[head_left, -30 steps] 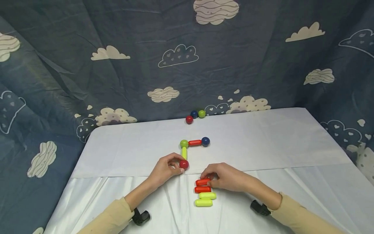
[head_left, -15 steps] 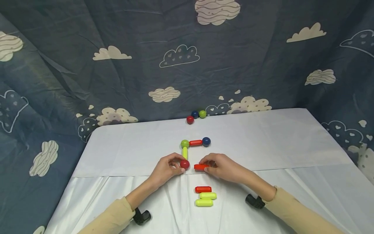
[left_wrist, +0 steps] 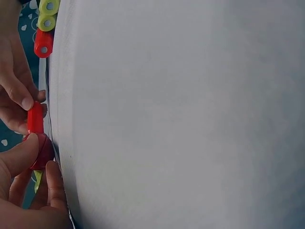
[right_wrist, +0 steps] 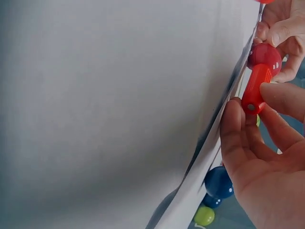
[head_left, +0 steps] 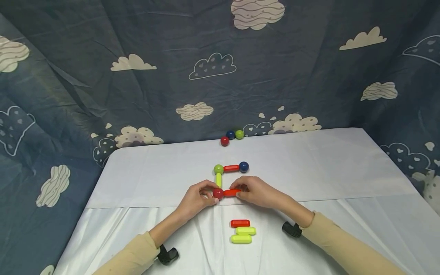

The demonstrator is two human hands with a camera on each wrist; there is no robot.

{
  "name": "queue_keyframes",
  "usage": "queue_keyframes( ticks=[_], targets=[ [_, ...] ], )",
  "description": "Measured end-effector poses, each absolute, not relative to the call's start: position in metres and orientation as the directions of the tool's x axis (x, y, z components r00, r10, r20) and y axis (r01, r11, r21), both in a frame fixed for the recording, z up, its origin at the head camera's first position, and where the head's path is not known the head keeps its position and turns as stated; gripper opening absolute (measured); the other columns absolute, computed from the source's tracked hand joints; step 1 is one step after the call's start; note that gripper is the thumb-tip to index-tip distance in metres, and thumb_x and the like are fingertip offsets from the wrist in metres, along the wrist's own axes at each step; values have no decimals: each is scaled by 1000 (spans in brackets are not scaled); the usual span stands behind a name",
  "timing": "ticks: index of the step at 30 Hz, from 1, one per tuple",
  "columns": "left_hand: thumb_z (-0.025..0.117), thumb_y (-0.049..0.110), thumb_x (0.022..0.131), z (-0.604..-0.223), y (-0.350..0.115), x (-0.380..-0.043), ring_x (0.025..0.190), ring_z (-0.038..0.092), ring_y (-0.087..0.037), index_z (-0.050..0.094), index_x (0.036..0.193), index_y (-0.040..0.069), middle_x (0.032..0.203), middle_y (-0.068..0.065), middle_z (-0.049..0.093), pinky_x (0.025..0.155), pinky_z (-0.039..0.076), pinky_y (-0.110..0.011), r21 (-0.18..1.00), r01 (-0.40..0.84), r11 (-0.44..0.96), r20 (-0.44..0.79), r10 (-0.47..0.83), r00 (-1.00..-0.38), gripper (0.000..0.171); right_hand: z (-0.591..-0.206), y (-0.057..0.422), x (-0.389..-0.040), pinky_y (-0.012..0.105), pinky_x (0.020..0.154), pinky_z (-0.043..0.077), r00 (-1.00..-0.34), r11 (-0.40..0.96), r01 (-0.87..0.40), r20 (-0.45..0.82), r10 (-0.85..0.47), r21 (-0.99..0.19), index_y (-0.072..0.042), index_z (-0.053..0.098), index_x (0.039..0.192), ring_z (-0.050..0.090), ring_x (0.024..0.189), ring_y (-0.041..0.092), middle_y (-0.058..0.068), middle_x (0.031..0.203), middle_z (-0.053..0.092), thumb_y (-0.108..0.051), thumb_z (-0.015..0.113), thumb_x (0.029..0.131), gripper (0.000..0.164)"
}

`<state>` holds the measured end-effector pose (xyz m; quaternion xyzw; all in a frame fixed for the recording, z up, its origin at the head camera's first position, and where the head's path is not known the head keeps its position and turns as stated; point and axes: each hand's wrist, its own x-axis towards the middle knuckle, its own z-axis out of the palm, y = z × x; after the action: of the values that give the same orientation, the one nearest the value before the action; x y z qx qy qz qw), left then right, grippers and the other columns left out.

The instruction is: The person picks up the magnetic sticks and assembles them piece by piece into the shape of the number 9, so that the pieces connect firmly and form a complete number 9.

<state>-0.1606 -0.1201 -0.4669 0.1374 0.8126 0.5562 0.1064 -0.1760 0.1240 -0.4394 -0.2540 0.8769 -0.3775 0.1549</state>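
My left hand [head_left: 196,196] pinches a red ball [head_left: 218,193] between thumb and fingers. In my right hand [head_left: 258,191] is a red stick [head_left: 231,193], its left end against the ball; the right wrist view shows a small metal disc in the stick's free end [right_wrist: 251,107]. A yellow-green stick [head_left: 219,180] runs from the red ball back to a green ball [head_left: 218,169]. From there another red stick [head_left: 231,168] reaches right to a blue ball [head_left: 243,167].
Nearer the front lie a loose red stick [head_left: 240,223] and two yellow-green sticks [head_left: 241,239]. At the back edge of the white-covered table [head_left: 309,164] sit a red ball [head_left: 225,141], a blue ball [head_left: 230,135] and a green ball [head_left: 239,134]. Behind hangs a dark cloud-print cloth [head_left: 165,91].
My right hand has taken the rearmost red stick from the loose row and carried it back and left to the red ball. My left hand has kept its hold on that ball.
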Motion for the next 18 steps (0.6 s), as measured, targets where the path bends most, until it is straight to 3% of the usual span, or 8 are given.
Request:
queue_keyframes(
  ticks=[18],
  targets=[
    [79,8,83,-468,-120,-162,72,58,-16,67,114,16,83,0,64,62,41,-25,912,92,399,-54,340,-939,34,-441,126,-179,31,75,49,-815,571,-314,-93,-572,-759,-15,70,115,54,86,16,-5,100,63,-10,70,91,25]
  ],
)
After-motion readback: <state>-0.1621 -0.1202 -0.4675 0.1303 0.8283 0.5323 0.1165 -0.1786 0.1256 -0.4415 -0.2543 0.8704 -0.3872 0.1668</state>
